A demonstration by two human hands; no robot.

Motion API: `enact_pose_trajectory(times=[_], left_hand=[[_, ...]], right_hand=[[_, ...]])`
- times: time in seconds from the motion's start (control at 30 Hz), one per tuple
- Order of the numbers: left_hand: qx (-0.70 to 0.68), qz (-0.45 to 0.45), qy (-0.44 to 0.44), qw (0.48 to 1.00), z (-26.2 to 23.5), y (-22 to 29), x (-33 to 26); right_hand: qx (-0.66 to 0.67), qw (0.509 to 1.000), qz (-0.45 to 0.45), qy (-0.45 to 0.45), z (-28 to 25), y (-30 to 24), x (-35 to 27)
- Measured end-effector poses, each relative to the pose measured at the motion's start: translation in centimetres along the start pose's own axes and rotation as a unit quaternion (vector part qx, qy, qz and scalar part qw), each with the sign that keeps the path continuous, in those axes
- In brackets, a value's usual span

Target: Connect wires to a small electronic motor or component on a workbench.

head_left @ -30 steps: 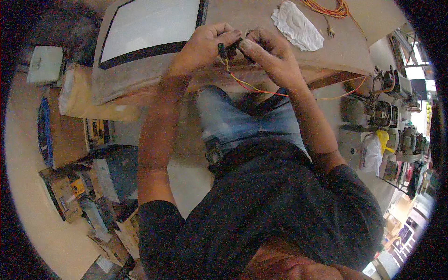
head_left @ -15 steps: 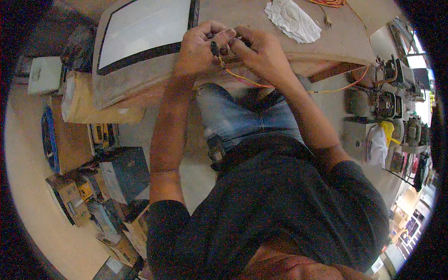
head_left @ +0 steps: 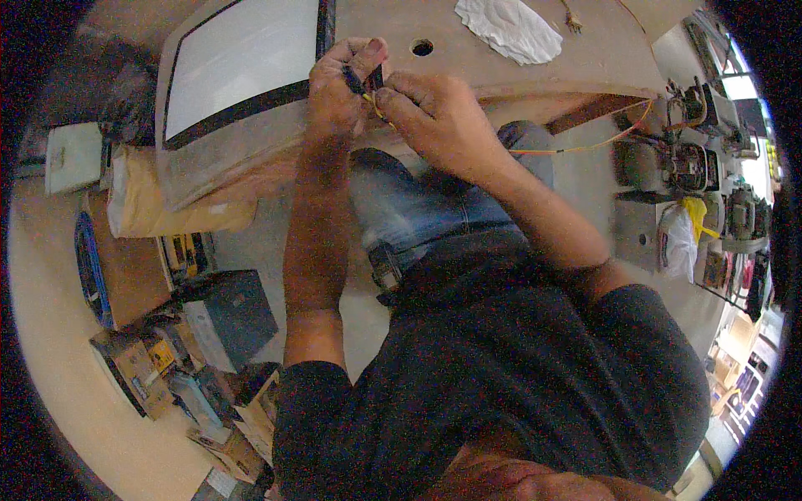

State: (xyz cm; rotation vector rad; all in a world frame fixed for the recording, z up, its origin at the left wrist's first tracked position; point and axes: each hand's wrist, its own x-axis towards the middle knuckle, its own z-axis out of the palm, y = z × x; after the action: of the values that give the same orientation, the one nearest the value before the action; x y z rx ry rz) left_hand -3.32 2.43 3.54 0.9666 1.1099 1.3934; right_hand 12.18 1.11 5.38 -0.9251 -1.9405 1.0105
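Observation:
My left hand (head_left: 341, 92) is raised at the table's front edge, its fingers closed around a small black connector (head_left: 352, 80). Yellow and red wires (head_left: 380, 115) come out of the connector toward my right hand (head_left: 434, 117). That hand is closed in a pinch right beside the left, thumb and forefinger at the wires. A narrow dark piece (head_left: 376, 78) shows between the two hands; its kind is unclear. Past my right wrist the thin yellow-red cable (head_left: 568, 150) loops out to the right, up to the table's edge.
On the brown table (head_left: 393, 23) lie a white-faced flat screen (head_left: 251, 71) with a black frame, a crumpled white cloth (head_left: 514, 32) and a plug (head_left: 572, 21). A round hole (head_left: 423, 48) pierces the top. Boxes and a dark case (head_left: 234, 317) stand left, machines (head_left: 685, 163) right.
Both hands have moved left and the right one a little nearer to me. The hole in the tabletop is now uncovered. The connector shows more plainly in my left fingers.

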Motion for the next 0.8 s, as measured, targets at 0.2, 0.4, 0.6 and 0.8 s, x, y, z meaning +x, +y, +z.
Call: enact_pose_trajectory(times=[0.2,0.4,0.6,0.8], left_hand=[[0.263,0.052,-0.019,0.963,0.4,1.7,-0.6],[0.005,0.009,-0.070,0.998,0.1,0.4,-2.5],[0.246,0.117,0.108,0.956,2.2,-1.5,-4.5],[0.156,0.064,0.273,0.947,3.7,-2.5,-5.1]], right_hand=[[-0.022,0.998,0.062,-0.023,0.6,3.7,1.9],[-0.039,0.992,0.097,-0.065,0.2,3.8,2.5],[0.004,0.999,0.038,-0.015,0.7,5.0,2.3],[0.018,0.998,0.046,-0.037,0.3,4.2,2.4]])
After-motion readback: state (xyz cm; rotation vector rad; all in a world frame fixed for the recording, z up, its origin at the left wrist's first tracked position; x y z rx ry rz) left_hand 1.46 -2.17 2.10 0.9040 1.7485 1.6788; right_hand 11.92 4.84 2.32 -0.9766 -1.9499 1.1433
